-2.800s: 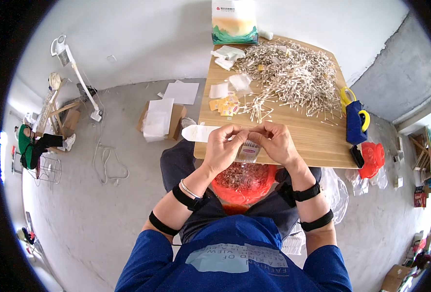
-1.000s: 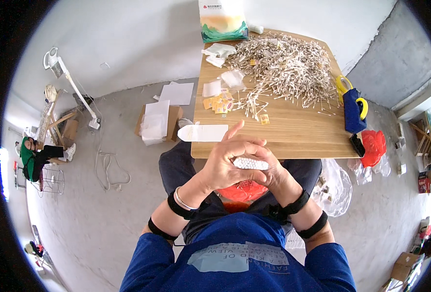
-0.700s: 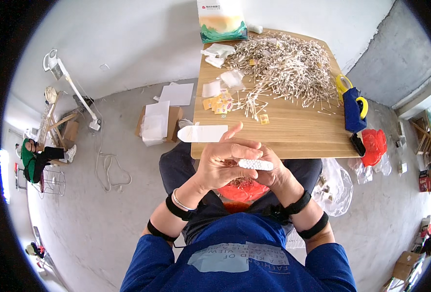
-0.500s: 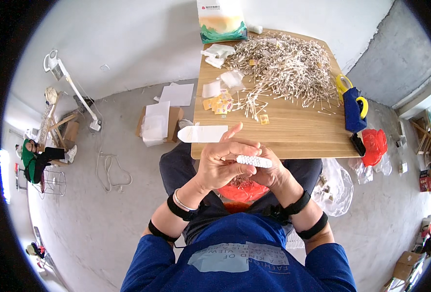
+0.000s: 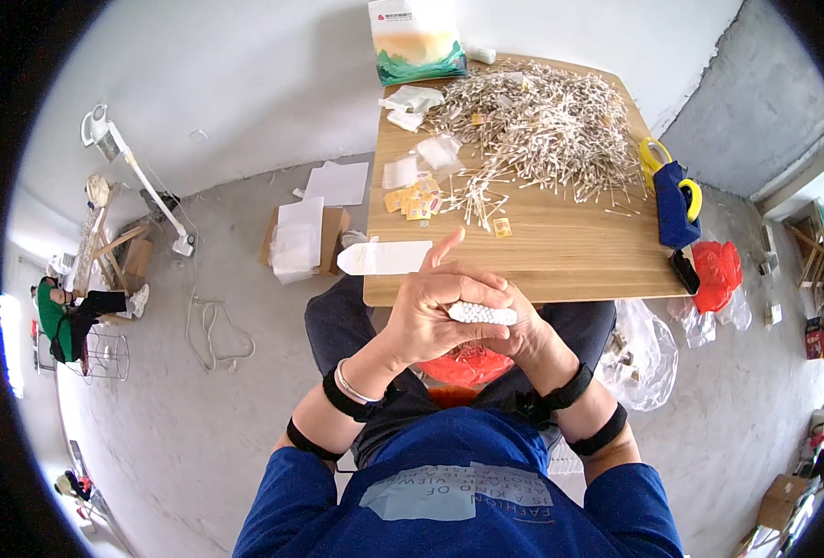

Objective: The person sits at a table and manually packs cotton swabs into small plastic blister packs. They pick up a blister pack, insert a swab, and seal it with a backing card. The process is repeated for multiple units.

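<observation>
My left hand (image 5: 423, 309) and my right hand (image 5: 529, 327) meet above my lap, just off the table's near edge. Both are closed round a bundle of cotton swabs (image 5: 483, 314), whose packed white tips face up between my fingers. The left index finger points up, away from the bundle. Beyond my hands lies a big loose heap of cotton swabs (image 5: 547, 130), with a smaller cluster of swabs (image 5: 475, 197) in front. A white strip with one pointed end (image 5: 384, 259) overhangs the table's left edge. Small yellow labels (image 5: 416, 199) lie near clear plastic bags (image 5: 400, 173).
A blue tape dispenser (image 5: 674, 209) sits at the table's right edge. Below my hands is a red bag (image 5: 468, 368) holding swabs. On the floor are a cardboard box (image 5: 334, 232), another red bag (image 5: 715, 277) and clear plastic (image 5: 643, 353). Someone (image 5: 57, 316) sits far left.
The bundle has shifted slightly down, and more of its tips show. My hands have drawn closer round it. The view has tilted a little.
</observation>
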The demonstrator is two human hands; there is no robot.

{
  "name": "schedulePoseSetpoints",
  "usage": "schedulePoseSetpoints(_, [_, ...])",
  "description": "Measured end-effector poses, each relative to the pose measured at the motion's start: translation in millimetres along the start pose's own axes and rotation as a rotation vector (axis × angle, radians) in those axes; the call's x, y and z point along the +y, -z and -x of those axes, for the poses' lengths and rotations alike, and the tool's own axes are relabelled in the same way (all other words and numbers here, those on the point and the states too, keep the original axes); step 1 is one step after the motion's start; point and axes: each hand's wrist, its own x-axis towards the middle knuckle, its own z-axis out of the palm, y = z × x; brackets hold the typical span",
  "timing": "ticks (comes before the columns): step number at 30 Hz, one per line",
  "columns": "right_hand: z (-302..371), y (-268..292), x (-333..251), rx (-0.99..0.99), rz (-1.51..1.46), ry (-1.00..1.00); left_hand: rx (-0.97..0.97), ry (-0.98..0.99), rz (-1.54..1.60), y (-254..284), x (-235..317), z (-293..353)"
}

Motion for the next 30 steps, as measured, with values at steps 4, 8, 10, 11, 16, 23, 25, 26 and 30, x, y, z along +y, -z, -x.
schedulePoseSetpoints(4, [1.0,-5.4,-1.9,0.096,0.035,-0.012,-0.018,0.021,-0.011,0.8,0.1,-1.2])
schedulePoseSetpoints(8, [4.9,-6.2,-6.7,0.203,0.034,-0.022,0.023,0.030,0.142,1.5,-0.3,-2.2])
schedulePoseSetpoints(10, [4.0,-24.6,-7.0,0.361,0.023,-0.010,0.064,0.019,0.178,5.6,-6.6,2.6])
schedulePoseSetpoints(11, [2.5,-17.2,-7.5,0.341,0.035,-0.009,0.057,0.002,0.167,6.7,-9.9,4.8])
schedulePoseSetpoints(16, [0.4,-0.3,-10.2,0.321,0.065,0.009,0.084,-0.037,0.183,3.8,-16.0,7.9])
schedulePoseSetpoints(23, [1.6,-2.0,-11.7,0.342,0.049,0.006,0.059,0.021,0.191,2.8,-9.6,3.0])
schedulePoseSetpoints(25, [1.0,4.3,-12.5,0.287,0.064,0.005,0.019,-0.022,0.149,6.4,-15.1,4.6])
schedulePoseSetpoints(26, [1.2,4.8,-12.5,0.283,0.074,0.008,0.018,-0.022,0.151,6.5,-16.8,5.7])
schedulePoseSetpoints(30, [1.8,3.4,-13.2,0.255,0.043,0.010,0.039,0.034,0.198,3.8,-17.4,6.6])
